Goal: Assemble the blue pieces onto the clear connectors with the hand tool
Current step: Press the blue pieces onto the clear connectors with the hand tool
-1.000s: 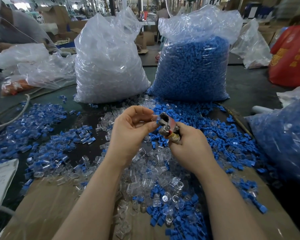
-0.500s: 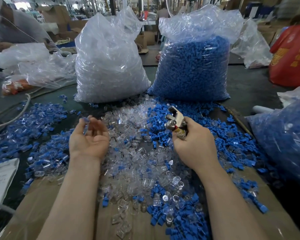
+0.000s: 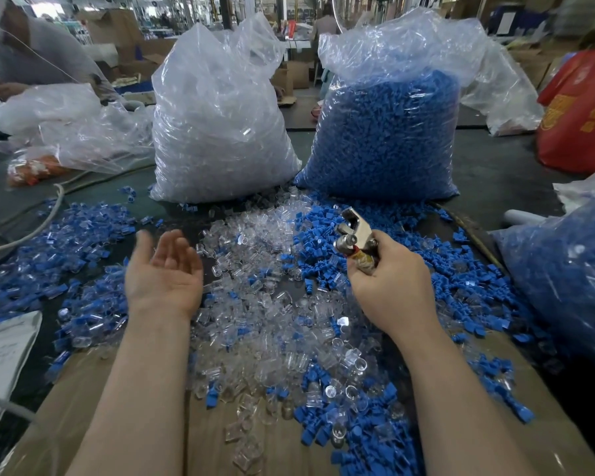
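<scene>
- The right hand (image 3: 389,283) curls its fingers round the metal hand tool (image 3: 355,235), gripping the handle low so the silver head points up and to the left above the pile.
- The left hand (image 3: 164,269) is palm-up with fingers loosely spread and holds nothing; its fingertips are blurred.
- Between and below both hands lies a heap of clear connectors (image 3: 272,304), loose on the table.
- Loose blue pieces (image 3: 461,280) spread right of and behind the tool, and more lie near the lower edge.
- Left of the left hand sits a pile of joined blue-and-clear parts (image 3: 66,242).
- Behind the heaps stand a bag of clear connectors (image 3: 217,132) and, just beside it, a bag of blue pieces (image 3: 385,135).
- A blue-filled bag (image 3: 564,276) crowds the right edge.
- A red bag (image 3: 584,115) is far right; a cable (image 3: 31,221) runs at left.
</scene>
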Available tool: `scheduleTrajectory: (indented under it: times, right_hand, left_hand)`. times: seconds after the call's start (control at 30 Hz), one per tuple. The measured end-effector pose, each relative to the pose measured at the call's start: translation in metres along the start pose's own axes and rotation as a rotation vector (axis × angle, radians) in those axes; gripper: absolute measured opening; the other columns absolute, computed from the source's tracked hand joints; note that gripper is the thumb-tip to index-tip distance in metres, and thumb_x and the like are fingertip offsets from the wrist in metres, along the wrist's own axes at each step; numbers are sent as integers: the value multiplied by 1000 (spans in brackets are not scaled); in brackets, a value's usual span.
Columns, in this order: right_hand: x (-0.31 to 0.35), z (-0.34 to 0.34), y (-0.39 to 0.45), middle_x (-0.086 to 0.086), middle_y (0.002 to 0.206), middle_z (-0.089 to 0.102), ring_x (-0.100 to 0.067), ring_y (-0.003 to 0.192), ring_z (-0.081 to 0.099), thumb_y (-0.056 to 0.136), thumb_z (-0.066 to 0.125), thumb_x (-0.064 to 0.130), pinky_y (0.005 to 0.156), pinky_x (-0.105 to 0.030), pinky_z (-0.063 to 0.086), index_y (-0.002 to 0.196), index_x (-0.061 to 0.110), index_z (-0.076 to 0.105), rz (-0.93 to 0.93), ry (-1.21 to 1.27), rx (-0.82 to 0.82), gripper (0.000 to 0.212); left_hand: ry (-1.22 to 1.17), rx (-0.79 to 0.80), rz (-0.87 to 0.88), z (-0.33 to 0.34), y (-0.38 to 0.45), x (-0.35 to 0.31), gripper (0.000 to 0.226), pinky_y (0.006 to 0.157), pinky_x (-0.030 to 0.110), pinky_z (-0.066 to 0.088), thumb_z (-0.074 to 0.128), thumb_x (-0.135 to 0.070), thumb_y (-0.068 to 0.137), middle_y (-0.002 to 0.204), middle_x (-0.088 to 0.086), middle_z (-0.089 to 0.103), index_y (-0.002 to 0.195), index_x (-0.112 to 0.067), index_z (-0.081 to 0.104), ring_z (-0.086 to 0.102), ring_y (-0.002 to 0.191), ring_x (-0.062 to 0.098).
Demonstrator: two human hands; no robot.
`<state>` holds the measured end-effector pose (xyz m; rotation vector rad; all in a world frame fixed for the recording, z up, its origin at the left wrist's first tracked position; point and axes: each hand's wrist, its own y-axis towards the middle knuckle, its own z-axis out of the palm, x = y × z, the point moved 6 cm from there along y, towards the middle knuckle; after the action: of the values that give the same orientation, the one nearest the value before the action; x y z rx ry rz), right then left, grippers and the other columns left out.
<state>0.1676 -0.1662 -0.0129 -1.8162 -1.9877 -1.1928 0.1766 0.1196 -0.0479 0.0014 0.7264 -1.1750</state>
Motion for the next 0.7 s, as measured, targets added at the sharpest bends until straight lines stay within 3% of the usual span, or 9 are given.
scheduleTrajectory:
  times: [0.13, 0.23, 0.37, 0.47, 0.7]
  right_hand:
    - [-1, 0, 0, 8, 58, 58, -9, 51, 51, 83, 63, 22, 44, -28, 38, 81, 24, 57, 7, 2, 9, 7]
    - [0, 0, -1, 8, 57, 57, -9, 50, 50, 82, 63, 22, 43, -26, 32, 80, 24, 56, 1, 7, 4, 8]
    - [1, 0, -1, 10, 57, 57, -7, 52, 51, 82, 64, 24, 44, -27, 36, 80, 24, 57, -5, -1, -13, 7]
    - [1, 0, -1, 10, 56, 55, -6, 50, 50, 82, 64, 24, 42, -25, 32, 79, 24, 57, -12, 0, -11, 8]
    - [1, 2, 0, 10, 56, 55, -6, 52, 49, 82, 64, 23, 44, -25, 30, 76, 24, 55, -13, -16, -6, 11]
  left_hand:
    - [990, 282, 287, 40, -26, 21, 4, 59, 15, 49, 69, -26, 88, 78, -11, 71, 91, -22, 69, 61, 64, -1]
    - [1404, 550, 396, 61, -49, 58, 11, 60, 9, 49, 72, -19, 86, 76, -14, 70, 85, -30, 69, 62, 65, -9]
    - [1856, 624, 564, 64, -57, 91, 11, 80, 22, 54, 70, -25, 90, 88, -20, 66, 97, -33, 74, 62, 78, -4]
    - [2040, 617, 625, 59, -52, 97, 18, 90, 34, 53, 69, -27, 90, 104, -8, 66, 107, -32, 74, 63, 92, 13]
    - [2024, 619, 624, 57, -50, 96, 14, 86, 34, 56, 68, -21, 90, 101, -9, 71, 101, -27, 73, 65, 89, 10]
